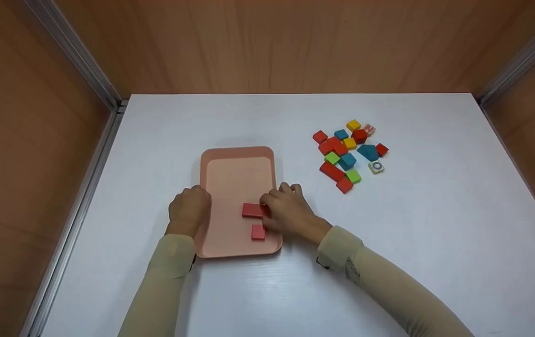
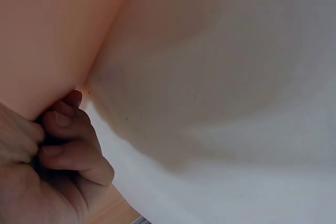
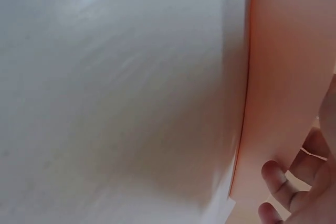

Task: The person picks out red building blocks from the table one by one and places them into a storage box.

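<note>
A shallow pink tray (image 1: pixel 234 175) lies on the table with its long sides running away from me. My left hand (image 1: pixel 190 208) grips its left rim, fingers curled under the edge in the left wrist view. Over the right rim reaches my right hand (image 1: pixel 291 210), its thumb and index finger pinching the right end of a long red block (image 1: pixel 251 210) inside the tray. The other fingers of that hand stick out past the rim in the right wrist view. A small red square block (image 1: pixel 258 232) lies in the tray, just nearer to me than the long one.
Right of the tray lies a loose group of wooden blocks, among them a long red block (image 1: pixel 332 171), a blue block (image 1: pixel 368 152), a yellow block (image 1: pixel 353 125) and a green block (image 1: pixel 353 176). Wood-grain panels (image 1: pixel 267 47) wall the white table (image 1: pixel 436 210) at the back and sides.
</note>
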{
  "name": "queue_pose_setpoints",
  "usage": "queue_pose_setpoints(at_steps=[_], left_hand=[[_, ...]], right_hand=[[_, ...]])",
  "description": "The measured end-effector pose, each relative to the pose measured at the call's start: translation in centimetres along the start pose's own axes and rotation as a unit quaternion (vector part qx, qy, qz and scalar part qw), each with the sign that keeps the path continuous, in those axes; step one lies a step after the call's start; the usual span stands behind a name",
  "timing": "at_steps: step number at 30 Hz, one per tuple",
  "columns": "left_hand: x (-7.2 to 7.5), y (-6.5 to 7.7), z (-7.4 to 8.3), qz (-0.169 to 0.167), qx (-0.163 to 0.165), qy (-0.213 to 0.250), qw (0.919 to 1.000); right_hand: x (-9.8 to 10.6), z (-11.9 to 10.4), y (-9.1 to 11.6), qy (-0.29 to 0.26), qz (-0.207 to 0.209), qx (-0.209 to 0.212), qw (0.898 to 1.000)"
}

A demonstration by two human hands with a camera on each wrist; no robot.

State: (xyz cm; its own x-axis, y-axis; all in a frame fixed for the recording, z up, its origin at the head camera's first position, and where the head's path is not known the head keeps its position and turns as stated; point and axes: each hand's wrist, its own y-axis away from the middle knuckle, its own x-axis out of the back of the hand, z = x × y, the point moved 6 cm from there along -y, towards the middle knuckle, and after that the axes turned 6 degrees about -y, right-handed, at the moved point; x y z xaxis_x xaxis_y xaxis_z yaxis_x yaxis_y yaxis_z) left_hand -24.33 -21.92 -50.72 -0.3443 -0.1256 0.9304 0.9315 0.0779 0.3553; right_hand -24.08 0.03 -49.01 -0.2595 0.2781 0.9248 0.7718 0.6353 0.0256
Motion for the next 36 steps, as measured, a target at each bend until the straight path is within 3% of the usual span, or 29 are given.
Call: queue_pose_setpoints(at_steps=[5, 10, 16, 29, 36], left_hand=[[0.0, -0.2, -0.1, -0.002, 0.011, 0.016, 0.9998], [-0.2, -0.3, -0.4, -0.009, 0.024, 0.037, 0.9990], [0.0, 0.0, -0.4, -0.007, 0.009, 0.026, 0.9996], [-0.1, -0.2, -0.4, 0.001, 0.016, 0.048, 0.9987], [0.0, -0.1, -0.4, 0.004, 0.018, 0.062, 0.9979]], right_hand=[[0.9, 0.2, 0.4, -0.018, 0.056, 0.030, 0.998], [2.7, 0.7, 1.0, -0.037, 0.140, 0.067, 0.987], [4.2, 2.1, 1.7, -0.044, 0.195, 0.080, 0.977], [5.5, 8.2, 4.6, -0.029, 0.200, -0.016, 0.979], [6.3, 11.6, 6.7, -0.022, 0.208, -0.066, 0.976]])
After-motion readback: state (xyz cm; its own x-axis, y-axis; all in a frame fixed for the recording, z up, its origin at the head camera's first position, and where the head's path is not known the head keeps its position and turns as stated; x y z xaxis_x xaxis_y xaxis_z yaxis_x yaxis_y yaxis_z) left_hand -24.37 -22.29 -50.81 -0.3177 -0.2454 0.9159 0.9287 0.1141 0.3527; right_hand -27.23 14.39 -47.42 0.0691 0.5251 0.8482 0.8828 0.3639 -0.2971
